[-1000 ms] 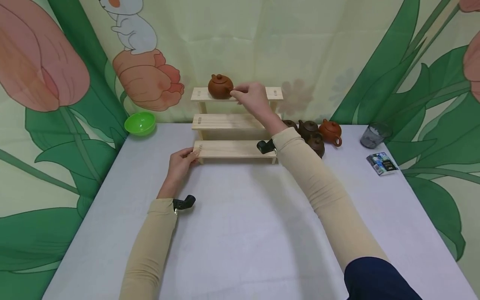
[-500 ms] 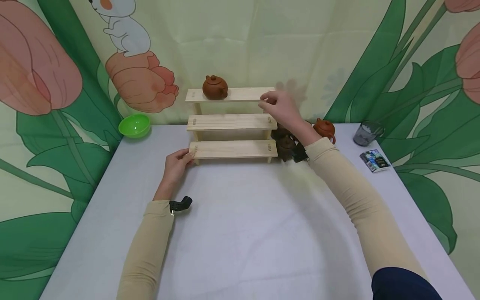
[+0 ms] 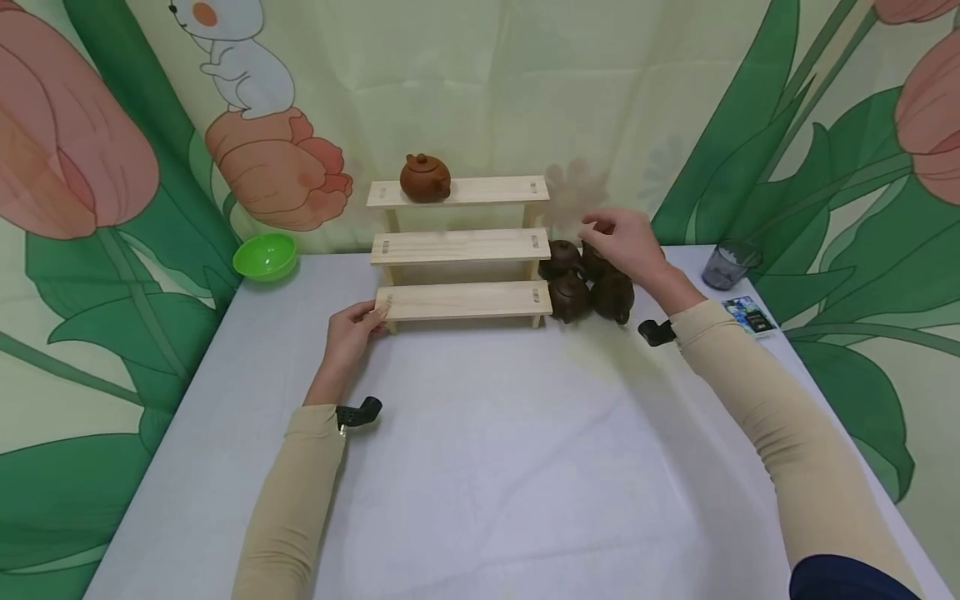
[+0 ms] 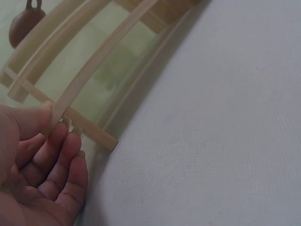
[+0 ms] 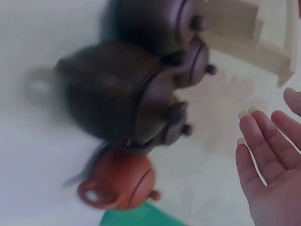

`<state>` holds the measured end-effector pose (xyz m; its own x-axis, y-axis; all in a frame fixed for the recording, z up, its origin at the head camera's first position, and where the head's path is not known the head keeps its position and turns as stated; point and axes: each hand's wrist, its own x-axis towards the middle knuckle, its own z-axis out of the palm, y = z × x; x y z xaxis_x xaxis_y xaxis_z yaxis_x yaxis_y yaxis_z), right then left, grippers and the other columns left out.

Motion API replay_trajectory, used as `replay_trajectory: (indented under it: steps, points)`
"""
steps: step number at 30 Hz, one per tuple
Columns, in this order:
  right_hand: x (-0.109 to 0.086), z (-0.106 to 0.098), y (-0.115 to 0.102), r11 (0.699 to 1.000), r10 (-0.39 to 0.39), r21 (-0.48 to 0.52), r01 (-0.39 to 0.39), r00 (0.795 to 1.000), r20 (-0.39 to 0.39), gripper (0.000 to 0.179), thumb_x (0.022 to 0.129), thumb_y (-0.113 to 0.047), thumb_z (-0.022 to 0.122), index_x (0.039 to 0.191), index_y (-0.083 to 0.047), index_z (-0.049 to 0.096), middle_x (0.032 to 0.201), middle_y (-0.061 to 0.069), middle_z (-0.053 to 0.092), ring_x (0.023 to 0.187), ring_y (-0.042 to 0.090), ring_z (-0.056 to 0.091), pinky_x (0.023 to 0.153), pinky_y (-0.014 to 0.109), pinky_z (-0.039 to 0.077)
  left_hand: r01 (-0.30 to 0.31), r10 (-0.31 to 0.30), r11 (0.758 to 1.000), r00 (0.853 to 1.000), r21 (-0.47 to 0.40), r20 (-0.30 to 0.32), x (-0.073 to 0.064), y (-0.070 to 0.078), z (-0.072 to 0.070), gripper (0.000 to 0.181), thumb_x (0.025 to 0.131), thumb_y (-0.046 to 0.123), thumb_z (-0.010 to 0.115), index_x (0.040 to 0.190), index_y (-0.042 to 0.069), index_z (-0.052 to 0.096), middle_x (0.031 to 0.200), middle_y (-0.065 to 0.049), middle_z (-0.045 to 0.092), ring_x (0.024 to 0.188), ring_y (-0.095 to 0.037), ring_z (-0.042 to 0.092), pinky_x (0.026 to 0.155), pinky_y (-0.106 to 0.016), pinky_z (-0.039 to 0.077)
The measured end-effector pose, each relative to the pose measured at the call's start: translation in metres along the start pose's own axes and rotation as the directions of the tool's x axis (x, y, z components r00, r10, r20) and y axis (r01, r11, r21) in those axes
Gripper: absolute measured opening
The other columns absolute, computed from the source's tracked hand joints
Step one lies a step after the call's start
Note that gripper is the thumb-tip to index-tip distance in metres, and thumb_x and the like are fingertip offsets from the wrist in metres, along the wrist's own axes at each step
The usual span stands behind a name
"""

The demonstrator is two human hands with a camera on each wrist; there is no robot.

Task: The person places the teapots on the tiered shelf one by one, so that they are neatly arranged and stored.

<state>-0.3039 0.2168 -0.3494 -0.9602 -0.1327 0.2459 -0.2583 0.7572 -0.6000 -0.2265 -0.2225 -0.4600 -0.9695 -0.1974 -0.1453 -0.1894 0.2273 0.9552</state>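
Four dark teapots (image 3: 568, 297) stand centre-right, near the right hand (image 3: 625, 243): empty, fingers extended. Centre-left, the left hand (image 3: 347, 338) pinches the wooden stand (image 3: 463, 301).

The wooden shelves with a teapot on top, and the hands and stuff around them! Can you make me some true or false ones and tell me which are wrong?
1. A reddish-brown teapot sits on the top shelf. True.
2. The right hand is holding a teapot. False: it holds nothing, and its fingers are open.
3. The left hand pinches one end of the lowest shelf. True.
4. The green bowl is on the top shelf. False: it stands on the table, beyond the shelves' left end in the head view.
5. The right wrist view shows an orange-red teapot. True.
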Motion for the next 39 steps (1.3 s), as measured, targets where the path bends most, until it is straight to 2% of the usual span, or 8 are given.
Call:
replay_trajectory:
  steps: [5, 13, 16, 21, 26, 31, 35, 39]
  points:
    - [-0.011, -0.012, 0.027, 0.998, 0.038, -0.045, -0.038, 0.999, -0.016, 0.034, 0.098, -0.032, 0.06, 0.125, -0.012, 0.068, 0.107, 0.017, 0.07, 0.097, 0.03, 0.064, 0.078, 0.043, 0.052, -0.007, 0.007, 1.0, 1.0, -0.012, -0.001, -0.002, 0.0, -0.001, 0.041, 0.097, 0.025, 0.065, 0.132, 0.004, 0.062, 0.101, -0.005, 0.065, 0.08, -0.005, 0.062, 0.073, -0.015, 0.054]
    - [-0.024, -0.024, 0.063, 0.979, 0.196, -0.058, -0.196, 0.981, 0.004, 0.043, 0.099, -0.036, 0.056, 0.132, -0.008, 0.063, 0.125, 0.021, 0.064, 0.111, 0.036, 0.058, 0.084, 0.049, 0.054, 0.006, -0.007, 1.0, 1.0, -0.014, -0.018, -0.002, -0.001, 0.0, 0.038, 0.097, 0.023, 0.065, 0.131, 0.004, 0.063, 0.1, -0.004, 0.065, 0.08, -0.006, 0.062, 0.071, -0.014, 0.055]
    - [-0.029, -0.027, 0.075, 0.969, 0.237, -0.066, -0.236, 0.972, 0.0, 0.045, 0.1, -0.035, 0.056, 0.133, -0.005, 0.061, 0.127, 0.023, 0.062, 0.109, 0.036, 0.058, 0.075, 0.041, 0.055, 0.009, -0.01, 1.0, 1.0, -0.014, -0.018, -0.002, -0.001, 0.001, 0.038, 0.097, 0.023, 0.065, 0.131, 0.004, 0.063, 0.1, -0.003, 0.065, 0.08, -0.006, 0.062, 0.071, -0.014, 0.055]
    - [-0.037, -0.03, 0.096, 0.954, 0.263, -0.142, -0.264, 0.964, -0.026, 0.041, 0.099, -0.03, 0.056, 0.127, 0.0, 0.063, 0.116, 0.027, 0.064, 0.097, 0.037, 0.058, 0.06, 0.033, 0.045, 0.004, -0.004, 1.0, 1.0, -0.007, -0.016, -0.001, -0.002, 0.0, 0.039, 0.098, 0.023, 0.064, 0.132, 0.004, 0.063, 0.099, -0.002, 0.064, 0.08, -0.005, 0.062, 0.072, -0.014, 0.055]
    - [-0.044, -0.029, 0.115, 0.926, 0.319, -0.209, -0.313, 0.948, -0.002, 0.044, 0.098, -0.03, 0.056, 0.127, 0.003, 0.062, 0.119, 0.029, 0.061, 0.104, 0.04, 0.055, 0.076, 0.047, 0.049, -0.012, 0.012, 1.0, 1.0, -0.002, -0.02, 0.0, -0.002, -0.001, 0.039, 0.098, 0.022, 0.064, 0.132, 0.004, 0.062, 0.1, -0.004, 0.065, 0.081, -0.006, 0.062, 0.074, -0.017, 0.056]
    - [-0.047, -0.024, 0.129, 0.925, 0.358, -0.149, -0.349, 0.933, 0.035, 0.043, 0.1, -0.029, 0.055, 0.122, 0.006, 0.065, 0.121, 0.03, 0.062, 0.113, 0.041, 0.051, 0.09, 0.053, 0.045, -0.01, 0.01, 1.0, 1.0, -0.001, -0.015, 0.0, -0.002, -0.001, 0.04, 0.098, 0.023, 0.064, 0.133, 0.003, 0.062, 0.102, -0.003, 0.065, 0.081, -0.005, 0.062, 0.074, -0.015, 0.056]
    - [-0.048, -0.018, 0.136, 0.918, 0.394, -0.051, -0.393, 0.919, 0.005, 0.041, 0.099, -0.027, 0.059, 0.119, 0.007, 0.067, 0.107, 0.024, 0.071, 0.11, 0.038, 0.054, 0.087, 0.04, 0.042, -0.008, 0.008, 1.0, 1.0, -0.016, -0.012, 0.0, -0.001, 0.0, 0.041, 0.098, 0.023, 0.064, 0.133, 0.003, 0.062, 0.102, -0.004, 0.065, 0.08, -0.004, 0.062, 0.073, -0.014, 0.055]
    - [-0.047, -0.013, 0.141, 0.899, 0.433, 0.077, -0.432, 0.901, 0.003, 0.04, 0.097, -0.025, 0.063, 0.12, 0.008, 0.067, 0.082, 0.008, 0.073, 0.074, 0.017, 0.069, 0.066, 0.022, 0.051, -0.005, 0.004, 1.0, 1.0, -0.028, -0.017, 0.0, -0.002, 0.001, 0.04, 0.098, 0.023, 0.065, 0.132, 0.003, 0.063, 0.101, -0.003, 0.065, 0.079, -0.004, 0.062, 0.073, -0.014, 0.054]
